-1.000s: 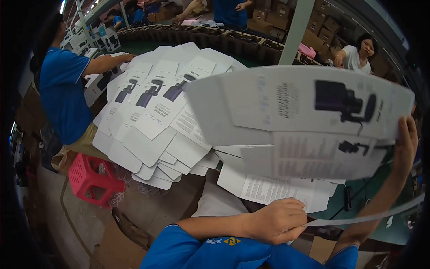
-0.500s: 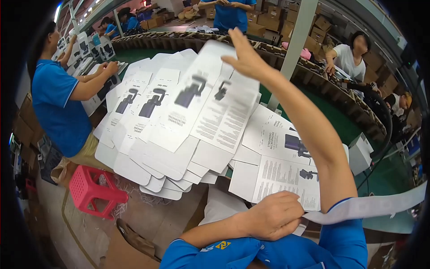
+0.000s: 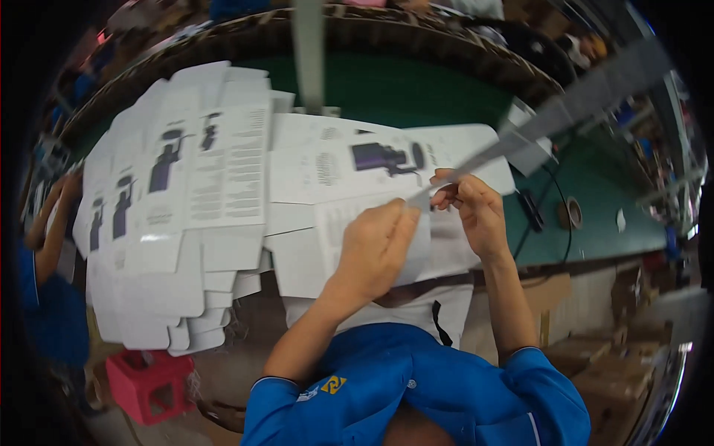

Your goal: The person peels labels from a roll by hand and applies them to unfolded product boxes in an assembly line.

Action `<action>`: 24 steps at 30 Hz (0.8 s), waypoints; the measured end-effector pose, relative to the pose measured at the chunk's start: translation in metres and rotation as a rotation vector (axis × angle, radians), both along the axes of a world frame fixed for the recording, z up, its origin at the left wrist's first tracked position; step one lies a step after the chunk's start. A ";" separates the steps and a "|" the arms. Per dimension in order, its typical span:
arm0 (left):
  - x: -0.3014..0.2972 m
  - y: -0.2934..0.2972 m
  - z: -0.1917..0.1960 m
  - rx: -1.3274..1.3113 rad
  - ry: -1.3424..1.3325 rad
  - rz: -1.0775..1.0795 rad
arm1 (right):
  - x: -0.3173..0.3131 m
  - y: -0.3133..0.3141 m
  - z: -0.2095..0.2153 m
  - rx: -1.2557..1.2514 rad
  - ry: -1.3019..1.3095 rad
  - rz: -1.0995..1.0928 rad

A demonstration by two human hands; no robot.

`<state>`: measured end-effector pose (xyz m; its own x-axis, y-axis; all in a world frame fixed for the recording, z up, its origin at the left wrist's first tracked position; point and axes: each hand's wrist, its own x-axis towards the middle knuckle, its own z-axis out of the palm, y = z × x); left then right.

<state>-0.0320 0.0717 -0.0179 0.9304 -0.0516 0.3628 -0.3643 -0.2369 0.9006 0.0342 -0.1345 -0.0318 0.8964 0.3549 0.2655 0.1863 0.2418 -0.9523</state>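
A long pale label strip (image 3: pixel 554 111) runs from between my hands up to the right. My left hand (image 3: pixel 378 241) is closed, its thumb and fingers pinching the strip's near end. Close beside it, my right hand (image 3: pixel 474 212) has its fingers bent together on the strip; their tips are partly hidden. Beneath both hands lies a flat, unfolded white carton (image 3: pixel 297 175) printed with a dark microphone. To the left, several similar flat cartons (image 3: pixel 227 160) overlap in a fanned pile.
On the green table (image 3: pixel 617 230) to the right are a roll of tape (image 3: pixel 571 213), a dark slim object (image 3: pixel 531 210) and a small white box (image 3: pixel 529 152). A post (image 3: pixel 309 59) stands behind the cartons. A red stool (image 3: pixel 149 386) is at lower left, near a co-worker (image 3: pixel 52 297).
My right hand has come down from the carton pile to the strip beside my left hand. My left hand has moved forward over the carton with the strip. The view has swung right.
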 end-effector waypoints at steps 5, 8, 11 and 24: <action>0.014 -0.051 -0.019 0.015 0.163 -0.154 | -0.038 -0.028 0.000 -0.006 -0.034 -0.222; 0.015 -0.076 -0.013 -0.010 -0.032 -0.102 | -0.044 -0.042 -0.009 0.037 0.007 -0.309; 0.022 -0.096 0.015 -0.055 -0.261 0.086 | -0.049 -0.047 -0.014 0.090 -0.005 -0.320; 0.036 -0.101 0.011 -0.277 0.131 -0.071 | -0.037 -0.055 -0.017 -0.616 -1.090 -0.801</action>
